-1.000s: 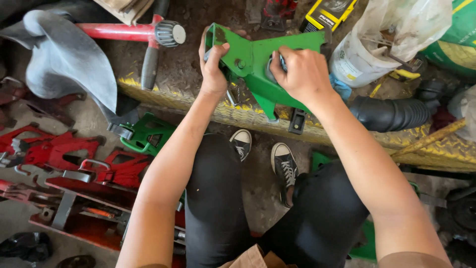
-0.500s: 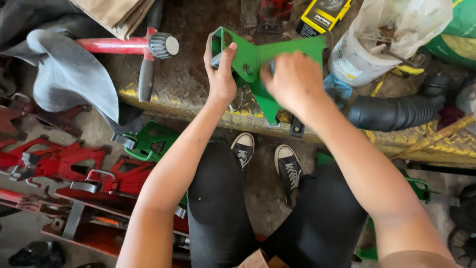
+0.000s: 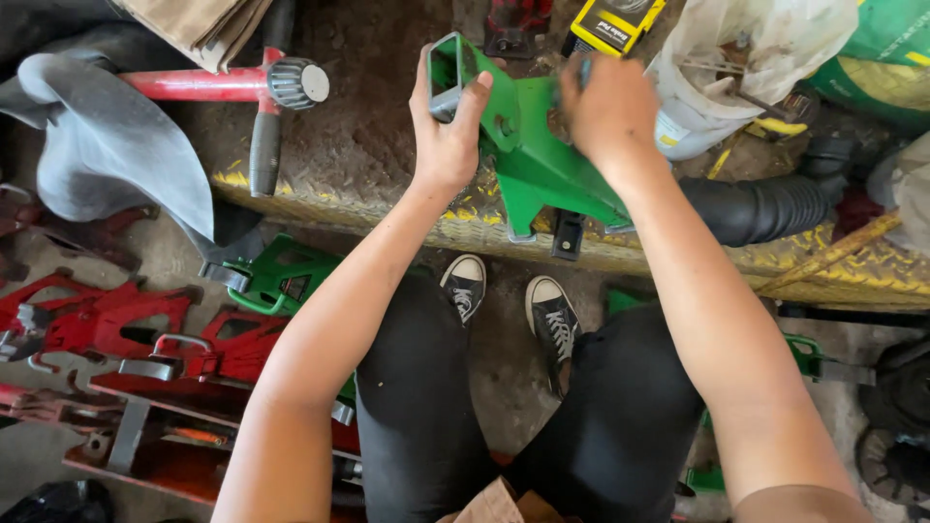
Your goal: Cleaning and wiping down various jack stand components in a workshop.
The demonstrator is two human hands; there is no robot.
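You're working over a dirty yellow-edged ledge [image 3: 320, 194]; left hand [image 3: 448, 136] gripping the green bracket [image 3: 542, 165]; right hand [image 3: 605, 107] clamping it, hiding its far end.

The metal bracket [image 3: 542, 165] is bright green, with a grey inside to its square tube end. The counter [image 3: 368, 145] is dull brown, and its edge strip [image 3: 320, 208] shows a raised diamond tread pattern in worn yellow. A hammer-like tool [image 3: 223, 85] has a red shaft, a black grip and a grey ribbed head. The draped cloth [image 3: 107, 145] is grey. The hose [image 3: 765, 208] is black and ribbed. The sneakers [image 3: 513, 300] are black with white toe caps and laces; the trousers [image 3: 426, 407] are black. The floor parts [image 3: 116, 324] are red, one [image 3: 281, 276] green. The small box [image 3: 610, 24] is yellow and black.
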